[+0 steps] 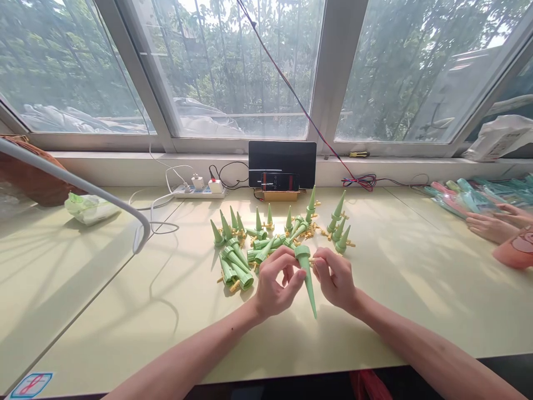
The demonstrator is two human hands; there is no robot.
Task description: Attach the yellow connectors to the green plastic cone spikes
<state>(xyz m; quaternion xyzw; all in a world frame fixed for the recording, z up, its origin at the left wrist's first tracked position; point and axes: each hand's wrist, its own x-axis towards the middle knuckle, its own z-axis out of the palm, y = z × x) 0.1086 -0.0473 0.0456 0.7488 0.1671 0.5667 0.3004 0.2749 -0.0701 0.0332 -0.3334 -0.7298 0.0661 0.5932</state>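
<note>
At the near left corner of the desk [416, 316] is a sticker [33, 385] with a blue border and a red mark, and below the near edge, right of centre, some red cloth [370, 384] shows. Over the desk, the person's left hand [278, 283] has thumb and fingers closed on a green spike [309, 283], which tilts with its ribbed cap up and its point down toward the near edge. The right hand [336, 275] is pinched at the spike's side, its fingertips on a small yellow tap [312, 260] that they mostly hide. Just beyond the hands lies a loose cluster of more spikes [235, 253]: the nearer ones lie on their sides, several with yellow taps, while others farther back and to the right stand point up. To the right, a co-worker's hands [485, 226] rest by pink and teal packets [470, 194]. To the left, a grey bar [104, 205] reaches in above a crumpled pale-green wrapper [89, 208]. At the back, a power strip [183, 193] with two plugged-in adapters sits left of a phone [270, 181], which leans before a dark screen [283, 155] above a small cardboard box [281, 196]. A yellow-and-black tool [358, 154] lies on the sill [391, 166], under windows [245, 72] with leaves outside.
</note>
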